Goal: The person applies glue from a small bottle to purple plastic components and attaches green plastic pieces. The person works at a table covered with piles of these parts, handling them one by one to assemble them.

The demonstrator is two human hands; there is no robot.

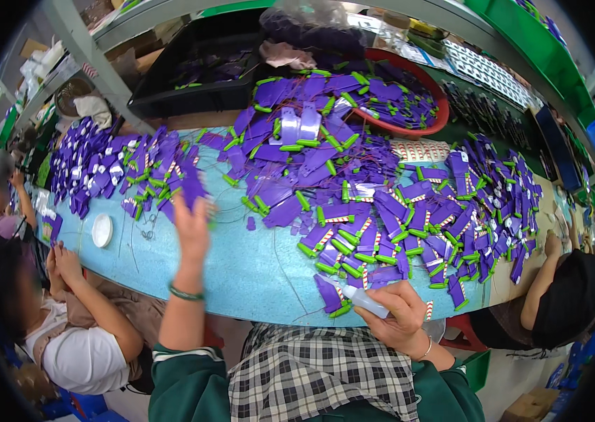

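My left hand (192,228) is raised over the table and smeared by motion. A flat purple piece (193,184), blurred as well, is at its fingertips and looks gripped. In my right hand (403,316), near the front edge, is a small translucent squeeze bottle (369,302), tilted with its thin nozzle toward the left. Close to that nozzle lies a purple piece with a green end (331,295). Just beyond my right hand spreads a heap of similar purple pieces (382,239) with green ends, some with red-and-white striped strips.
More purple pieces (93,165) are heaped at the left, near a white round dish (102,231). Behind stand a red basin (442,105) of pieces and a black tray (192,105). Thin wires lie on the blue tabletop (241,260). People sit at left (86,337) and right (558,302).
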